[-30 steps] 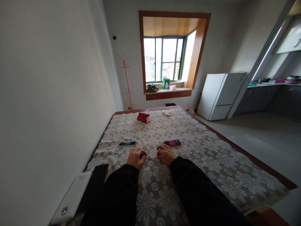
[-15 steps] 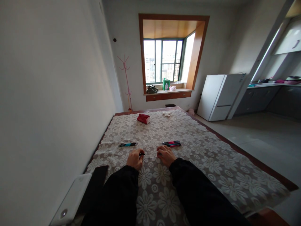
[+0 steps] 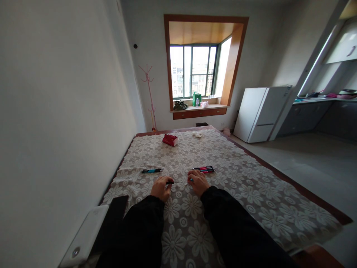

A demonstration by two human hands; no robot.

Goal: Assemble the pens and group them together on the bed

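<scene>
Since half second ago: your hands nudged slightly forward, pen parts drawn bit further apart. Your left hand (image 3: pixel 161 188) pinches dark pen piece (image 3: pixel 169 182), tip poking out toward right. Your right hand (image 3: pixel 198 182) curled over something with teal bit showing; grip unclear. Both low over flowered cloth (image 3: pixel 251 186). Teal pen (image 3: pixel 152 171) lies left; pen bundle (image 3: pixel 204 169) just beyond right hand.

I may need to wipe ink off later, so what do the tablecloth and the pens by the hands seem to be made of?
The tablecloth looks like lace or a lace-patterned sheet: pale flower motifs, wrinkles near its left edge; fabric or vinyl cannot be told. The blue pen and the group of pink pens look like glossy plastic with dark grips. The left hand pinches a dark, likely plastic pen part.
</scene>
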